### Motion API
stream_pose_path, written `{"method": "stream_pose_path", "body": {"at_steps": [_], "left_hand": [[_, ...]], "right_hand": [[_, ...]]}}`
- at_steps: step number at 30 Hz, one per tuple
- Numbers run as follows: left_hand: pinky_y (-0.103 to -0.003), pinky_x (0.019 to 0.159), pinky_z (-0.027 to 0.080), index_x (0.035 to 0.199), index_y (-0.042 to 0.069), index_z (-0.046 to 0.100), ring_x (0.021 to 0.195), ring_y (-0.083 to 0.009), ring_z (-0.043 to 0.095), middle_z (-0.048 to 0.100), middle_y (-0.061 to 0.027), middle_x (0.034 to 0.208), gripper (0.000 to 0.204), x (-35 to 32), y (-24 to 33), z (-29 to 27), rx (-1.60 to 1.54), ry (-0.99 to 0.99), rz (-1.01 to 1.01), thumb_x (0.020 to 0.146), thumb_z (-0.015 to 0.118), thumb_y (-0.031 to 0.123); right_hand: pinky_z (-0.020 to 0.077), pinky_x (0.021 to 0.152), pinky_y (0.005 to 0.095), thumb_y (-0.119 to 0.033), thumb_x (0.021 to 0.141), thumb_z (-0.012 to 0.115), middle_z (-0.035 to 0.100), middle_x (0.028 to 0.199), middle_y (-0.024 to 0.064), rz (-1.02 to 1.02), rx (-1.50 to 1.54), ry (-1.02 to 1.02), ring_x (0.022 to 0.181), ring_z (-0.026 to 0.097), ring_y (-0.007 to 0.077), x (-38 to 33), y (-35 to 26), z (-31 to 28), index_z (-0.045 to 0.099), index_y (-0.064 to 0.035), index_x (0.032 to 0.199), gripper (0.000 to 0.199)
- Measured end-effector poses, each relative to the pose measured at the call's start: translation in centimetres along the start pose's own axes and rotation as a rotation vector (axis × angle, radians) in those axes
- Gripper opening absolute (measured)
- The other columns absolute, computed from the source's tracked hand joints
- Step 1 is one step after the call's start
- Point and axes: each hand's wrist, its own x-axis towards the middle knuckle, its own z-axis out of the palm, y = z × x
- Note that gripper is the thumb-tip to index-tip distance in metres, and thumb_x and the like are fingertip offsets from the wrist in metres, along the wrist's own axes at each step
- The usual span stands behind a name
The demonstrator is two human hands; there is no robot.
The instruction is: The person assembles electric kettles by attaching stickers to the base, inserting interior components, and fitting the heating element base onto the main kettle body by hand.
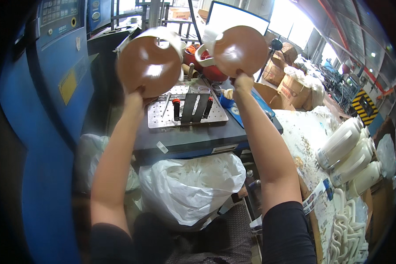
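Both my arms reach forward and up over the bench. My left hand (136,97) grips the lower rim of a white jug-like housing with a round, glossy brown face (147,66) turned toward me. In my right hand (242,82) is a similar brown-faced housing (241,49), held by its lower edge; a white loop like a handle (202,56) shows at its left side. Both pieces are slightly smeared by motion. Below them on the bench stands a metal fixture (195,107) with two red-and-black toggle clamps, mounted on a perforated metal plate (160,119).
A blue machine cabinet (53,127) rises at the left. A white sack (187,198) of pale scraps stands below the bench (180,147). White jug bodies (341,143) and curved white handles (345,226) lie on the worn right-hand table (297,138). A screen (237,17) stands behind.
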Motion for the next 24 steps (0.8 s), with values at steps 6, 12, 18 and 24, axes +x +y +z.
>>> {"method": "stream_pose_path", "body": {"at_steps": [6,12,18,24], "left_hand": [[-0.035,0.090,0.049,0.120,0.000,0.057,0.103,-0.0230,0.060,0.061,-0.0117,0.112,0.031,-9.1,0.8,-8.4,0.317,0.075,0.322,0.093,0.061,0.014],[-0.045,0.082,0.052,0.112,-0.002,0.063,0.095,-0.0356,0.063,0.065,-0.0180,0.107,0.026,-21.7,-4.1,-22.1,1.500,0.178,0.728,0.090,0.064,0.012],[-0.046,0.087,0.049,0.118,-0.003,0.058,0.101,-0.0350,0.059,0.061,-0.0188,0.113,0.032,-32.2,-3.9,-20.8,0.848,0.149,0.133,0.091,0.063,0.014],[-0.046,0.092,0.046,0.124,-0.003,0.053,0.108,-0.0343,0.056,0.058,-0.0196,0.119,0.039,-37.8,-3.1,-19.2,0.823,0.001,0.022,0.092,0.062,0.017]], "right_hand": [[0.0478,0.077,0.0351,-0.008,0.081,0.059,0.067,0.092,0.0122,-0.170,-0.364,-0.240,0.085,0.062,0.0216,-3.9,4.4,1.6,0.061,0.0059,0.109,0.031],[0.0481,0.087,0.0468,-0.016,0.081,0.057,0.066,0.107,0.0226,-0.452,-0.816,-0.454,0.101,0.061,0.0421,-6.1,2.9,-0.8,0.054,-0.0213,0.131,0.051],[0.0500,0.085,0.0497,-0.026,0.082,0.061,0.068,0.106,0.0184,-0.424,-1.168,-0.503,0.098,0.064,0.0401,-6.0,0.6,-0.6,0.045,-0.0325,0.139,0.059],[0.0518,0.084,0.0352,-0.025,0.089,0.069,0.060,0.116,0.0170,-0.516,-0.444,-0.369,0.098,0.063,0.0232,-13.4,-3.3,-3.5,0.038,-0.0008,0.138,0.063]]}}
